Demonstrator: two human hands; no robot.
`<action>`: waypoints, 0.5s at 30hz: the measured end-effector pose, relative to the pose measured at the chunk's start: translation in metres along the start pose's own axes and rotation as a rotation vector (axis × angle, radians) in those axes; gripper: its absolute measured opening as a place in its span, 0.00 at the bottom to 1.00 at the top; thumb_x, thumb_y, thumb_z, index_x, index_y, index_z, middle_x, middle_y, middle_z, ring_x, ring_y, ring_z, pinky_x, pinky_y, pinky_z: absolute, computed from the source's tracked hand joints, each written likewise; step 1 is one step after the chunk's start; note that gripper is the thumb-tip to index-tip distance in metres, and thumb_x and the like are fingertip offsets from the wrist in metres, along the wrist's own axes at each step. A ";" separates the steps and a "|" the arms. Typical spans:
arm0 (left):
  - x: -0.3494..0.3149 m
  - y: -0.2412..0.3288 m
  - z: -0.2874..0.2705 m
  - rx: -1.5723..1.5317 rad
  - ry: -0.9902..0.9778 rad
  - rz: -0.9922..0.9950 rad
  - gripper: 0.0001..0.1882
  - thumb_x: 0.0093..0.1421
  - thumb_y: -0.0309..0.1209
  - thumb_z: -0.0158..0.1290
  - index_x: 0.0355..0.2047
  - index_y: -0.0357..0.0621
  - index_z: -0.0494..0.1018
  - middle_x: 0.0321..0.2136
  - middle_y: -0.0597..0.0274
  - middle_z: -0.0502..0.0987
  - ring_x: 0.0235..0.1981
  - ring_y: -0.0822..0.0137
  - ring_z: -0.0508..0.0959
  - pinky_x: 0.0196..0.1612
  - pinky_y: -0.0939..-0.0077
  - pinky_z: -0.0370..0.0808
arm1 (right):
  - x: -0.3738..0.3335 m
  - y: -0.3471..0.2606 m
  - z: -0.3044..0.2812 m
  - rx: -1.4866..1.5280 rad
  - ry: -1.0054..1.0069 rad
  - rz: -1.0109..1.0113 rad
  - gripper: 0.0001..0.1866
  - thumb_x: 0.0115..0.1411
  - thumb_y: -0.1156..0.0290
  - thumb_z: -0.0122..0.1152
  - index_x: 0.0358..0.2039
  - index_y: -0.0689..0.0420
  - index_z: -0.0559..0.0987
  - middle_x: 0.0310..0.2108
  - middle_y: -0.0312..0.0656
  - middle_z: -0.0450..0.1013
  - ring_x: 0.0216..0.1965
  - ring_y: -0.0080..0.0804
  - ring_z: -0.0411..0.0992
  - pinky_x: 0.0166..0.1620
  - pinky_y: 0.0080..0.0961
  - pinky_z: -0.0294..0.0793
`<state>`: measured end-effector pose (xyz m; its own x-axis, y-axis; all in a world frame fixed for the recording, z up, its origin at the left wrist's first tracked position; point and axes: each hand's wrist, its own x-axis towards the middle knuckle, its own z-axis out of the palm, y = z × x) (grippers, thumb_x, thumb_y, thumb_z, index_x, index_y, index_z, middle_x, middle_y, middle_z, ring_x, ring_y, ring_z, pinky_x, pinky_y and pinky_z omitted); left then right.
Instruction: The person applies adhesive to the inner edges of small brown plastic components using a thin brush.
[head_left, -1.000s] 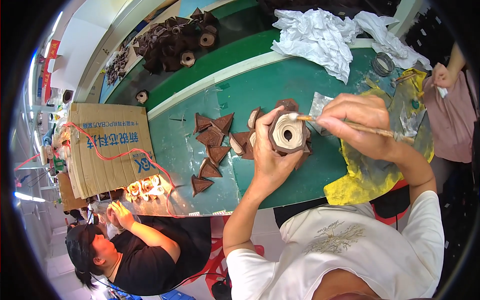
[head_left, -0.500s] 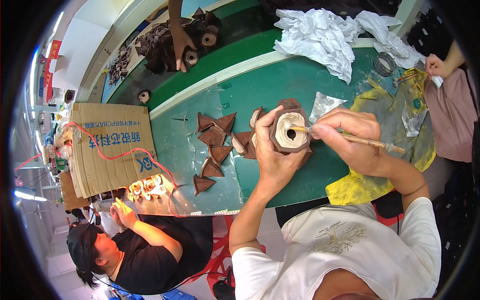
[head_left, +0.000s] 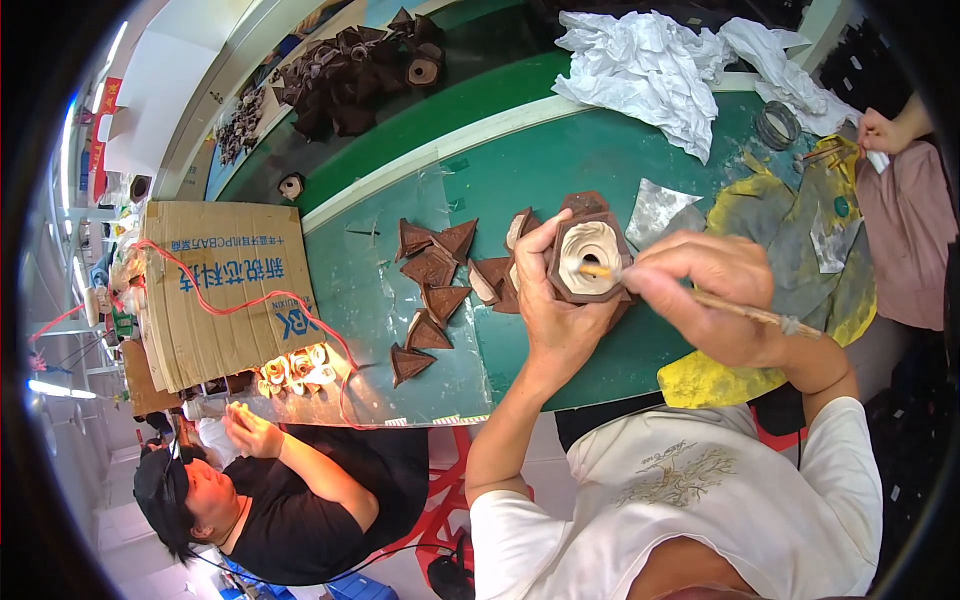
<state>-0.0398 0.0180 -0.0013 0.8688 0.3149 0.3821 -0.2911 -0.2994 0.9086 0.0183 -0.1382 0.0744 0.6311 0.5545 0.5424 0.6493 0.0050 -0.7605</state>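
Note:
My left hand [head_left: 563, 325] is closed around a brown, many-sided hollow piece [head_left: 610, 282] with a cream-coloured inside and a dark hole in its middle. Its cream opening faces up. In my right hand [head_left: 712, 285] is a thin wooden-handled brush [head_left: 752, 311], pinched near its working end. The brush tip rests inside the opening, by the hole. Just left of the held piece lie several brown pointed pieces [head_left: 432, 267], some showing cream inner faces. Part of another brown piece [head_left: 586, 203] shows behind the held one.
A cardboard box [head_left: 220, 300] with a red cable stands at the left, near a seated co-worker [head_left: 300, 500]. Brown parts heap on the far green belt [head_left: 480, 95]. Crumpled white sheets [head_left: 640, 75], a tape roll [head_left: 777, 125] and a stained yellow cloth [head_left: 725, 380] lie rightward.
Another person's hand has left the far belt, and the cup-like piece under it is gone. My brush tip has shifted slightly within the opening, and the held piece has tilted a little.

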 end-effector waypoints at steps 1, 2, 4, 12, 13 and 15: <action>-0.001 -0.001 0.000 0.004 0.016 -0.009 0.42 0.41 0.21 0.68 0.54 0.39 0.57 0.52 0.57 0.63 0.51 0.67 0.69 0.55 0.73 0.68 | 0.001 0.001 -0.001 0.002 -0.002 0.002 0.02 0.53 0.81 0.61 0.29 0.64 0.79 0.26 0.45 0.77 0.26 0.33 0.77 0.29 0.25 0.75; -0.002 -0.002 0.000 0.005 0.018 -0.012 0.42 0.41 0.21 0.68 0.54 0.39 0.57 0.52 0.57 0.63 0.51 0.67 0.69 0.55 0.73 0.68 | 0.004 0.002 -0.003 -0.050 0.046 -0.018 0.02 0.53 0.81 0.61 0.29 0.64 0.79 0.25 0.46 0.77 0.26 0.33 0.77 0.29 0.25 0.75; -0.002 -0.002 0.001 0.025 0.016 0.026 0.41 0.41 0.21 0.68 0.54 0.39 0.58 0.50 0.57 0.64 0.51 0.67 0.69 0.54 0.73 0.68 | 0.004 0.004 -0.002 -0.106 0.097 -0.036 0.02 0.52 0.82 0.62 0.28 0.64 0.79 0.25 0.46 0.77 0.26 0.34 0.77 0.29 0.25 0.75; -0.002 -0.005 -0.003 0.045 0.050 0.048 0.40 0.41 0.23 0.69 0.54 0.38 0.60 0.46 0.56 0.68 0.46 0.65 0.72 0.50 0.72 0.70 | 0.001 0.000 -0.001 -0.056 0.019 0.007 0.02 0.51 0.82 0.63 0.27 0.65 0.78 0.25 0.46 0.77 0.26 0.34 0.77 0.29 0.25 0.75; -0.003 -0.005 -0.003 0.135 0.017 0.069 0.42 0.42 0.20 0.68 0.55 0.38 0.58 0.49 0.58 0.64 0.50 0.68 0.70 0.54 0.73 0.68 | 0.003 0.003 -0.001 -0.057 0.019 0.009 0.02 0.51 0.82 0.63 0.27 0.65 0.78 0.25 0.46 0.77 0.26 0.34 0.77 0.29 0.25 0.75; -0.002 -0.005 -0.002 0.120 0.027 0.072 0.41 0.42 0.21 0.68 0.55 0.38 0.58 0.49 0.58 0.64 0.50 0.68 0.70 0.54 0.73 0.68 | 0.004 0.010 0.003 -0.114 0.140 -0.047 0.02 0.52 0.81 0.63 0.27 0.65 0.79 0.23 0.44 0.76 0.21 0.30 0.75 0.24 0.22 0.72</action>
<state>-0.0412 0.0205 -0.0063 0.8361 0.3120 0.4512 -0.3009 -0.4270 0.8527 0.0262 -0.1334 0.0685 0.6466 0.4349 0.6266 0.7183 -0.0706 -0.6922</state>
